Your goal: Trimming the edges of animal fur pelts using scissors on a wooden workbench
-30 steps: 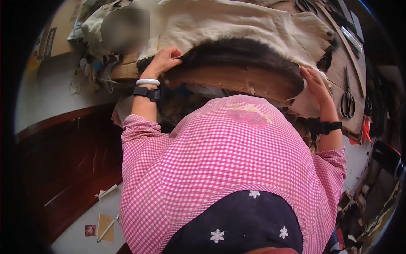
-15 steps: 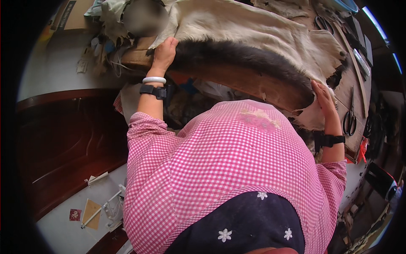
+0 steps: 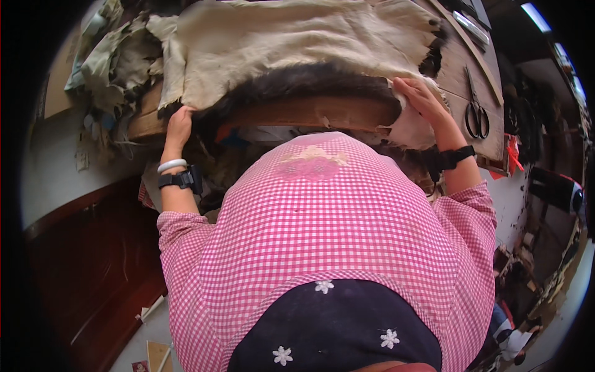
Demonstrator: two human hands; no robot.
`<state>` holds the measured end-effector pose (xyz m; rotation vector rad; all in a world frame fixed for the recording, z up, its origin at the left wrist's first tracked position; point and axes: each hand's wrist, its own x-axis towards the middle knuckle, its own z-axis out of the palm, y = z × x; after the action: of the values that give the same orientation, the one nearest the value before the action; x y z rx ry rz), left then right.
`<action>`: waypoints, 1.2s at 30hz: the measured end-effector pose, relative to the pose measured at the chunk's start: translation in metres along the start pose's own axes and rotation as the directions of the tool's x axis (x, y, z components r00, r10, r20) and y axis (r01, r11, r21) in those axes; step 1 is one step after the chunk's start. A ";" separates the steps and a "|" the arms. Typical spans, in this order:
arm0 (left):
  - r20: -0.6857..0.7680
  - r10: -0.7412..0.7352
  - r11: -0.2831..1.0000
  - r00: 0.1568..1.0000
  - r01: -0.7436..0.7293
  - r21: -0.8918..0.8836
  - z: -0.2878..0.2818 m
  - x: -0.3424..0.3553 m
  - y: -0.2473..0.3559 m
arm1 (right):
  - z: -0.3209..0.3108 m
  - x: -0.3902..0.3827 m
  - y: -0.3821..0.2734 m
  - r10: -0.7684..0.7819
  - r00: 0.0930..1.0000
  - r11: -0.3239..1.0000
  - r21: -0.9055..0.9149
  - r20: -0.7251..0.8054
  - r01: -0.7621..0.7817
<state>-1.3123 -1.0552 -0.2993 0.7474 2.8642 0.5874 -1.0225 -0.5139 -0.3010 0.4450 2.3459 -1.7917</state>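
Observation:
A large pelt [image 3: 297, 46] lies over the wooden bench, its pale cream skin side up. Dark brown fur [image 3: 297, 80] shows along its near edge, which curls over. My left hand [image 3: 179, 128] is closed on the pelt's near left corner, thumb and fingers pinching the edge. At the other end, my right hand [image 3: 423, 99] grips the near right edge, its fingers on the skin side. A pale flap of skin [image 3: 412, 127] hangs down beside the right hand. The pelt's underside is mostly hidden.
Black-handled scissors [image 3: 476, 118] lie on the bench top [image 3: 455, 80] right of my right hand, near a long wooden strip [image 3: 474, 53]. Another pale hide [image 3: 118, 65] is heaped at the left. The bench's wooden front edge [image 3: 304, 113] runs before my body.
The view has turned, so the bench edge now runs more level across it. Both hands keep their hold on the pelt's near edge.

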 end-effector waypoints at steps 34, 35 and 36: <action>0.060 0.142 0.986 0.988 -0.136 -0.093 -0.050 0.104 0.073 | -0.101 0.065 0.011 -0.203 0.730 0.908 -0.404 -0.653 -0.109; 0.046 0.132 0.988 0.990 -0.128 -0.091 -0.051 0.108 0.081 | -0.101 0.074 -0.002 0.065 0.715 0.969 -0.127 -0.696 -0.212; 0.046 0.173 0.981 0.984 -0.168 -0.095 -0.051 0.116 0.093 | -0.099 0.084 0.006 0.021 0.667 0.981 -0.113 -0.745 -0.157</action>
<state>-1.3825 -0.9410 -0.2186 0.9845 2.7211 0.7022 -1.0945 -0.4052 -0.3046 1.4861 2.8570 -1.5028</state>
